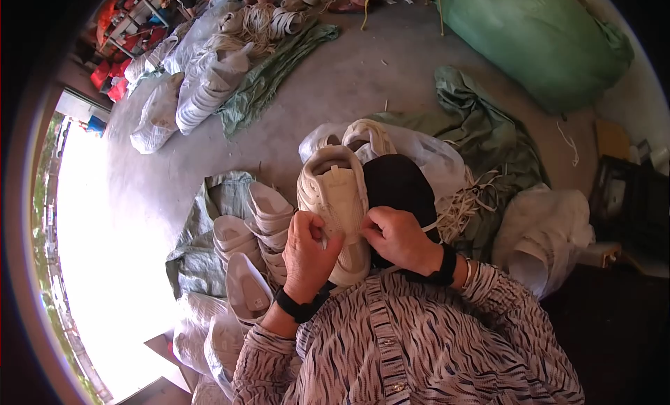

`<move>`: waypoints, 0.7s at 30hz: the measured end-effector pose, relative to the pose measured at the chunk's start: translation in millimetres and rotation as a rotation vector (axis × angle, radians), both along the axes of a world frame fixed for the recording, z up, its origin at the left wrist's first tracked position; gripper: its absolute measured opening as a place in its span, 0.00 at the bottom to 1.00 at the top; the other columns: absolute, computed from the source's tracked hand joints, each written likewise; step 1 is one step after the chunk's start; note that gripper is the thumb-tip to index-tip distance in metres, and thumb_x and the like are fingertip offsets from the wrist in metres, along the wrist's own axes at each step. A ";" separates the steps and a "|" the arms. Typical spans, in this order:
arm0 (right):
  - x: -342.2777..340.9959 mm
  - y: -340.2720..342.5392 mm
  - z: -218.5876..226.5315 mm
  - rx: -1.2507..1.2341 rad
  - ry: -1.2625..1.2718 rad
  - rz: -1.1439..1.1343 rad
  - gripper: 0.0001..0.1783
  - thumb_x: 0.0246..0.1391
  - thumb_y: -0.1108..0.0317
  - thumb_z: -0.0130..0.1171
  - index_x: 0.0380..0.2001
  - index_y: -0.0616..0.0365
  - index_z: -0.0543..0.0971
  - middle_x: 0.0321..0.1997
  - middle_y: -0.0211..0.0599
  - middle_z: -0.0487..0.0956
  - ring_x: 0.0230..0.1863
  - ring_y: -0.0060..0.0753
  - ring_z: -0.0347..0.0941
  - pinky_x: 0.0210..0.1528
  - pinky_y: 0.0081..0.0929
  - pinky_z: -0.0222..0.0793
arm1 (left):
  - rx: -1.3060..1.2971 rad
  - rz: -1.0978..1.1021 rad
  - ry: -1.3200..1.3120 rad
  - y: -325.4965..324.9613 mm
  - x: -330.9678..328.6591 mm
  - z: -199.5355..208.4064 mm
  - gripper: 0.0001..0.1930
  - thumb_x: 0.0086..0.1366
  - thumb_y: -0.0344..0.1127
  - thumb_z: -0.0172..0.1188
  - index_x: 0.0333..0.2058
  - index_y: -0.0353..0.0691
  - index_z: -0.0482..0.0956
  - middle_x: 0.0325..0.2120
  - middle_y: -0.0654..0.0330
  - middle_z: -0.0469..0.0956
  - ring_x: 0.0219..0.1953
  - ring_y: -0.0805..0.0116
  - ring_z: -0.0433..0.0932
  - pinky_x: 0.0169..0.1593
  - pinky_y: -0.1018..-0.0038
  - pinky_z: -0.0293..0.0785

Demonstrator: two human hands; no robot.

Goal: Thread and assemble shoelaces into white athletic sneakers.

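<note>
A cream sneaker [333,189] rests in front of my body, its heel opening away from me and its toe close to my shirt. My left hand [310,255] is closed in a pinch at the left side of the shoe's lacing area; a small pale bit shows at its fingertips, too small to name. Opposite it, my right hand [403,239] is pinched at the shoe's right edge, and a white shoelace [430,227] trails out beside it. Behind that hand lies a round black thing [398,182]. A bundle of loose pale laces [464,220] hangs to the right.
Nested cream shoes [269,220] stand at my left on green sheeting [188,258]. Beyond the sneaker are another cream shoe [370,136] and clear plastic [426,154]. Bagged shoes [209,91] lie far left, a big green sack [537,42] far right. A white bag [544,230] sits at right.
</note>
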State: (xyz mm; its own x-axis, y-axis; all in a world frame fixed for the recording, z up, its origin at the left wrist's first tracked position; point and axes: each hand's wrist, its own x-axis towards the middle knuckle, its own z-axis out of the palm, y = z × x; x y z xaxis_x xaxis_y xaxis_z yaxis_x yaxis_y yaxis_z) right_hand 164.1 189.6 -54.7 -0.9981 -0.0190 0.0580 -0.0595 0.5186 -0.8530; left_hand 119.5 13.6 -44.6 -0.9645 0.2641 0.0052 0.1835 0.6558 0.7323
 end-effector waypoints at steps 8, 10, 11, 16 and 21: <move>5.3 -6.6 -9.8 -0.047 0.078 -0.030 0.06 0.47 0.75 0.59 0.27 0.63 0.72 0.25 0.46 0.75 0.23 0.43 0.74 0.26 0.30 0.69 | -0.018 0.017 0.006 0.9 -0.6 -2.4 0.18 0.45 0.34 0.66 0.31 0.41 0.65 0.24 0.63 0.64 0.26 0.68 0.66 0.32 0.72 0.67; 6.5 -5.1 -12.4 -0.210 -0.003 -0.029 0.06 0.47 0.75 0.59 0.28 0.63 0.72 0.25 0.46 0.75 0.23 0.45 0.74 0.25 0.30 0.69 | -0.036 0.018 -0.009 1.8 -0.2 -1.8 0.19 0.45 0.35 0.66 0.31 0.42 0.65 0.25 0.63 0.65 0.27 0.67 0.68 0.33 0.70 0.67; 6.0 -5.6 -12.6 -0.208 -0.007 -0.029 0.06 0.47 0.75 0.59 0.28 0.63 0.72 0.25 0.46 0.75 0.23 0.45 0.74 0.25 0.30 0.69 | -0.030 0.016 -0.007 2.3 -0.3 -1.5 0.19 0.44 0.34 0.66 0.31 0.42 0.65 0.25 0.63 0.65 0.27 0.67 0.68 0.33 0.70 0.68; 1.0 -9.5 -8.4 -0.029 0.000 -0.044 0.07 0.48 0.71 0.58 0.26 0.61 0.71 0.26 0.47 0.75 0.29 0.52 0.74 0.29 0.38 0.69 | -0.002 0.017 0.008 1.6 -0.1 -5.3 0.19 0.44 0.34 0.67 0.32 0.42 0.65 0.26 0.63 0.65 0.27 0.67 0.67 0.33 0.70 0.68; -3.2 -11.6 -11.8 0.010 0.049 0.006 0.06 0.49 0.71 0.57 0.27 0.61 0.72 0.24 0.45 0.75 0.25 0.48 0.73 0.26 0.35 0.69 | 0.030 0.008 -0.020 -1.6 -0.2 -5.5 0.19 0.44 0.33 0.67 0.32 0.42 0.65 0.26 0.63 0.64 0.27 0.68 0.67 0.33 0.70 0.68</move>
State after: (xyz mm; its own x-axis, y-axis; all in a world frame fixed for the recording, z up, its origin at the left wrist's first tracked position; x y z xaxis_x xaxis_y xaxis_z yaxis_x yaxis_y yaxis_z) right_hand 160.9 178.0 -66.5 -0.9940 -0.0257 0.1062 -0.1038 0.5263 -0.8439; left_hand 119.2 12.0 -50.0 -0.9666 0.2563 -0.0060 0.1636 0.6346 0.7554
